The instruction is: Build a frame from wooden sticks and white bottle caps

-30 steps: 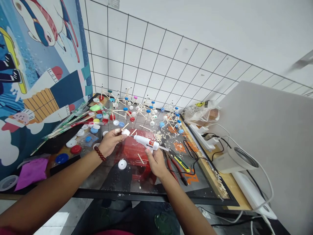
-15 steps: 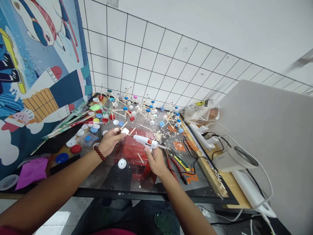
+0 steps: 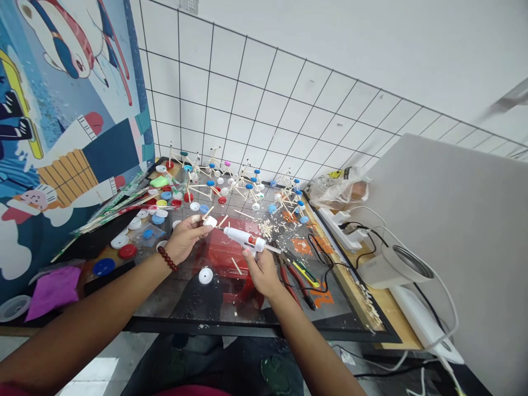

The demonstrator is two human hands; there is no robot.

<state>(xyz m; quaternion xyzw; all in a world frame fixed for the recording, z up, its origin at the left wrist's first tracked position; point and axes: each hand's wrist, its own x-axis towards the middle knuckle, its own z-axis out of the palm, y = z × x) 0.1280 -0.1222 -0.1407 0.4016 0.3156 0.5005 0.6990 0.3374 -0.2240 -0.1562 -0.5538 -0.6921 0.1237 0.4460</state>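
Note:
Between its fingertips my left hand (image 3: 190, 235) pinches a white bottle cap (image 3: 210, 221) with short wooden sticks projecting from it. My right hand (image 3: 264, 270) is wrapped round the grip of a white hot glue gun (image 3: 240, 237), a clear glue stick (image 3: 273, 249) poking from its back. The nozzle points left, very near the cap; whether they touch I cannot tell. Below the hands, another white cap (image 3: 205, 276) lies on the tabletop with a loose stick (image 3: 236, 266) to its right. Along the back stand several stick-and-cap structures (image 3: 249, 186).
Right of the glue gun lie red-handled pliers (image 3: 293, 280), a yellow cutter knife (image 3: 307, 275) and a black cable. Wood chips (image 3: 268, 228) are scattered behind it. Loose caps, including a red one (image 3: 127, 251), cover the left side. A power strip (image 3: 342, 228) runs along the right edge.
Both hands hold nearly the same pose, with the cap and glue gun still close together. The whole view has shifted very slightly.

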